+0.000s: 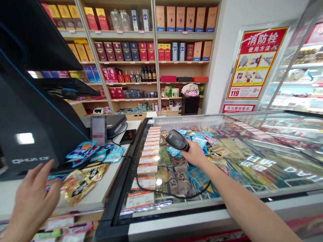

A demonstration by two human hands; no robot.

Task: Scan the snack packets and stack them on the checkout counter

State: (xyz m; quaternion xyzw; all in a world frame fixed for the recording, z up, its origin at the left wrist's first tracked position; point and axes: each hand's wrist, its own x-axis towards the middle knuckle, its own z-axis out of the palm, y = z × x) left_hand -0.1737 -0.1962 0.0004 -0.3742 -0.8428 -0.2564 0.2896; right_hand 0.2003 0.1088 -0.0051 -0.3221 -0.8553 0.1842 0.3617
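Observation:
My right hand (194,153) is closed around the handle of a black barcode scanner (176,139) over the glass top of a chest freezer (176,232). Just beyond the scanner, a pile of small blue snack packets (200,139) and some gold-and-black packets (218,153) lies on the glass. At the lower left, my left hand (35,198) is held with its fingers stretched and apart, slightly blurred. Closest to it on the white counter are gold snack packets (78,188). Behind these sits a heap of blue packets (83,151); whether my fingertips touch any packet, I cannot tell.
A black checkout terminal (30,117) rises on the left, near a phone (128,136) on the counter (111,178). The scanner's cable (174,195) loops across the freezer glass. Shelves (121,62) of boxes and bottles stand behind, and a red poster (257,64) hangs on the wall.

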